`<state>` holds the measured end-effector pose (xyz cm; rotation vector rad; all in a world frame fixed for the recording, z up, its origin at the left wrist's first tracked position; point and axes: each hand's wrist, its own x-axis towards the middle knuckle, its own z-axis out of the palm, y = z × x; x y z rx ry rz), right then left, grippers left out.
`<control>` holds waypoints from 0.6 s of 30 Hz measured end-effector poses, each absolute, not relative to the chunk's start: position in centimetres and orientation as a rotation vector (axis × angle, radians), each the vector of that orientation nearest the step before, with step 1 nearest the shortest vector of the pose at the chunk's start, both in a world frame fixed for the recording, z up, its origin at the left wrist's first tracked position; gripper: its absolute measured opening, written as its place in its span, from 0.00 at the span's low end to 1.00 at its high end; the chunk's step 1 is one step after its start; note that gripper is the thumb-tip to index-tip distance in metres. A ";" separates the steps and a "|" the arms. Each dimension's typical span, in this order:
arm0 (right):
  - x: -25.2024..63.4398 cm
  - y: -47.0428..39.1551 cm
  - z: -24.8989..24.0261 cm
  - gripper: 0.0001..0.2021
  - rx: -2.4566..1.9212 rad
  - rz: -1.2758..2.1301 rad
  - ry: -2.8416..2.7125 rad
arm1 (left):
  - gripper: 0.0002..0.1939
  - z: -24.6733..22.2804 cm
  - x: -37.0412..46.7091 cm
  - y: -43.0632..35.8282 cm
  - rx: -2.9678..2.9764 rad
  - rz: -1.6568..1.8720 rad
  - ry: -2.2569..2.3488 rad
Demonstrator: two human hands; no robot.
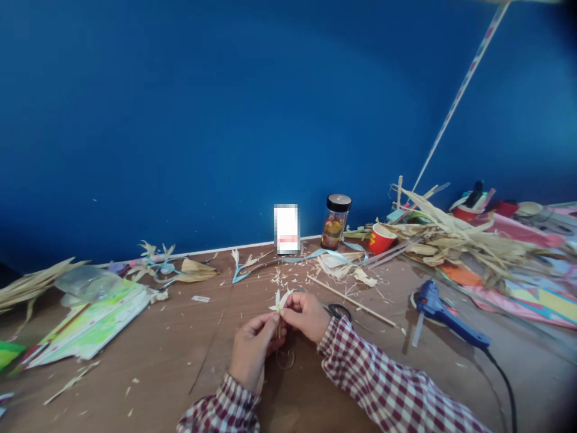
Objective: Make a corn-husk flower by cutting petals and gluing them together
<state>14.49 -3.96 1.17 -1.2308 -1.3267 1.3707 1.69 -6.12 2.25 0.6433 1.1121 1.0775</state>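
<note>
In the head view, we see our left hand [253,349] and right hand [307,316] together near the middle of the surface [171,355], pinching a small pale flower [280,302] between their fingertips. Scraps lie just beyond it. The stick [356,302] slants away on our right, and the scissors [339,311] sit right by our right wrist, partly hidden. Farther right, the glue gun [451,319] trails its cord towards the near edge. Along the far edge, by the blue wall [189,120], stand the jar [336,222] and the red cup [382,239], with husks [460,234] heaped to their right. Our widest open room is left of our left hand, reaching to the painted sheet [97,322], with only small scraps on it.
</note>
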 end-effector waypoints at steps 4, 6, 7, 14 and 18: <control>14.6 -3.9 0.9 0.06 -1.237 1.351 -1.343 | 0.15 2.1 1.6 -6.0 0.649 1.064 1.102; 14.6 -4.0 0.8 0.06 -1.229 1.354 -1.343 | 0.15 1.9 1.5 -6.0 0.660 1.061 1.101; 14.6 -4.0 0.8 0.06 -1.224 1.358 -1.342 | 0.14 1.8 1.5 -6.0 0.667 1.062 1.105; 14.4 -4.1 1.6 0.07 -1.216 1.407 -1.334 | 0.13 1.3 1.4 -5.8 0.713 1.081 1.138; 14.4 -4.2 1.5 0.07 -1.218 1.389 -1.355 | 0.15 1.1 1.4 -5.8 0.750 1.094 1.145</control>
